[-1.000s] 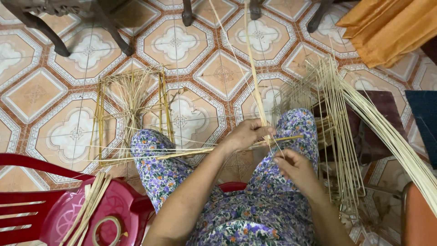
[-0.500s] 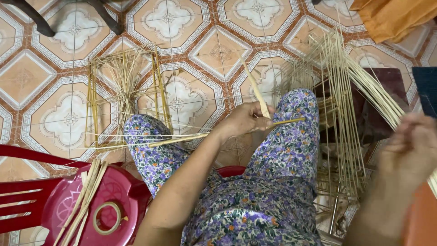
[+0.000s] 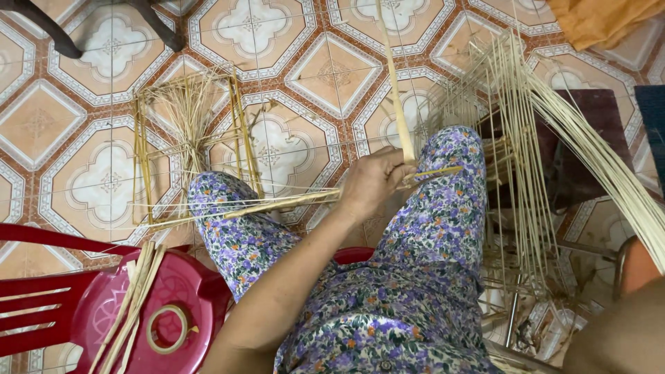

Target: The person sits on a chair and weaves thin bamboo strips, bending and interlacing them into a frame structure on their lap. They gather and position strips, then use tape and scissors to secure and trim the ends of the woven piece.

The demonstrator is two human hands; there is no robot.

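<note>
Head view: left hand [image 3: 372,181] is kept closed around crossed bamboo strips [image 3: 398,104] above the floral-clad knees. Right hand, seen raised at the right edge half a second earlier, is now out of frame; only a forearm [image 3: 616,339] is seen. Fingers cannot be told.

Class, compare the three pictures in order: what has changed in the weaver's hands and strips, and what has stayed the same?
The right hand let go of the strips at the lap, swung out to the right and is now out of view, only the forearm showing. The left hand still grips the crossed bamboo strips above the knee. The strip frame on the tiles and the red chair have stayed put.
</note>
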